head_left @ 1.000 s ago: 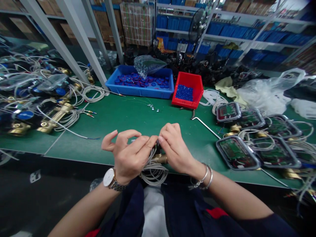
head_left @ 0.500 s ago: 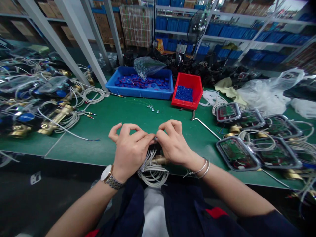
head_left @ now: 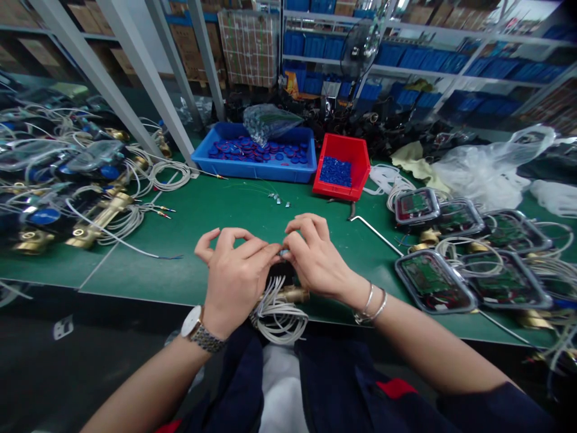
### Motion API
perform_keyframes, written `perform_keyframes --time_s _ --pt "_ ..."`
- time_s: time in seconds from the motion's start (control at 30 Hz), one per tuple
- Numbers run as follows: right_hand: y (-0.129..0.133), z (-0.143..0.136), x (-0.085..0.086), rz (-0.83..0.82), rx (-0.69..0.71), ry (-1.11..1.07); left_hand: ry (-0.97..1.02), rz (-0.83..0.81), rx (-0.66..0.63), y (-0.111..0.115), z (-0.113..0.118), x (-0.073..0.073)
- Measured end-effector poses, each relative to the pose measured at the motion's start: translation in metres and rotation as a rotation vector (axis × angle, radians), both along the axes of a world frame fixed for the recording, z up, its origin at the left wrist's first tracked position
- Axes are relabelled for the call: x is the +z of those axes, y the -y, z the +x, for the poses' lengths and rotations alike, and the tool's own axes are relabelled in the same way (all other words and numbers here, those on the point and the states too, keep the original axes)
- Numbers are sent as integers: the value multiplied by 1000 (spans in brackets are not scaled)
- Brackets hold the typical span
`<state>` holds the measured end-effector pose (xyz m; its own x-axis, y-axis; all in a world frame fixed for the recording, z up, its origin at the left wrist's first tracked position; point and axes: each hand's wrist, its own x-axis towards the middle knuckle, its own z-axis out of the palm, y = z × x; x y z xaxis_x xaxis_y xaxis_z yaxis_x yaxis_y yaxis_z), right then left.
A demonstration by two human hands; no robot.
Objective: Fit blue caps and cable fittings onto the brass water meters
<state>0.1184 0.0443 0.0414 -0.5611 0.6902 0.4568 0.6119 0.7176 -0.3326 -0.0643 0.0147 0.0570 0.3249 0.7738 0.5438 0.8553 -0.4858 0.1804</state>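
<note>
My left hand and my right hand meet fingertip to fingertip near the bench's front edge. Between their pinched fingers shows a small pale-blue piece, too small and covered to name. Right beneath the fingers sits a dark meter body, mostly hidden by my hands. A brass pipe fitting sticks out of it toward the right. From it a coil of grey-white cable hangs over the edge toward my lap. Farther back on the bench lie several small pale tags with thin wire.
A blue tray of blue discs and a red bin of small blue parts stand behind. An L-shaped metal rod lies right, by clear-lidded meters. Brass-fitted meters with cables crowd the left.
My right fingers have lifted and opened slightly around the pinch, so more of the pale-blue piece shows. My left hand has shifted a little left.
</note>
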Motion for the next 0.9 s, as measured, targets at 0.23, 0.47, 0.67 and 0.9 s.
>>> perform_keyframes --time_s 0.23,0.47,0.67,0.9 --pt "-2 -2 -10 -109 -36 -27 -8 25 4 -1 -1 -4" --pt "0 2 -11 8 -32 60 46 -122 -21 -3 -3 -5" --pt "1 1 -5 49 -35 67 48 -148 63 2 1 -6" --pt "-1 -1 -7 -85 -84 161 48 -70 159 9 9 -5"
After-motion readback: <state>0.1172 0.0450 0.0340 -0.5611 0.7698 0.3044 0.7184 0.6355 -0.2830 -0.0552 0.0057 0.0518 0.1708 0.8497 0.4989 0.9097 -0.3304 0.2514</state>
